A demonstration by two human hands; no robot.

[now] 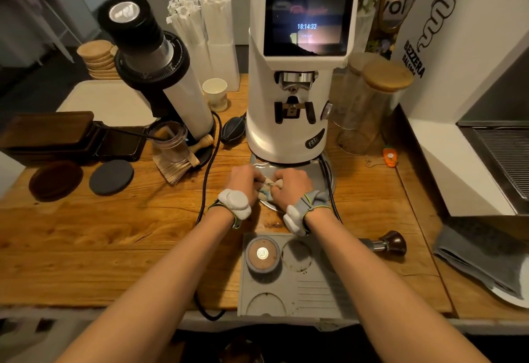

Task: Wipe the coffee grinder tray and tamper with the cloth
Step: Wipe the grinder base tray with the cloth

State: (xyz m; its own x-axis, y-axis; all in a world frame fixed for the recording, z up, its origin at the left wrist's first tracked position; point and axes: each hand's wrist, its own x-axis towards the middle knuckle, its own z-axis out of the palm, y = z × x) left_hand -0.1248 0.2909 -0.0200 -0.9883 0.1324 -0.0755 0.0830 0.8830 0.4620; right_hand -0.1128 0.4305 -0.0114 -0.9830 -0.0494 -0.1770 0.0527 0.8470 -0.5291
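Left hand (245, 183) and right hand (292, 188) grip the cloth (268, 188) together.
Both curl round it over the metal tray (323, 175), just in front of the white grinder (289, 122).

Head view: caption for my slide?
Left hand and right hand grip a cloth on the tray under the grinder.

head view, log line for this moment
left hand: grips cloth | right hand: grips cloth | cloth: over tray | tray: under white grinder

Both forearms stretched forward, left hand (242, 181) and right hand (292, 188) close together, fingers (282, 179) curled round cloth (265, 190)
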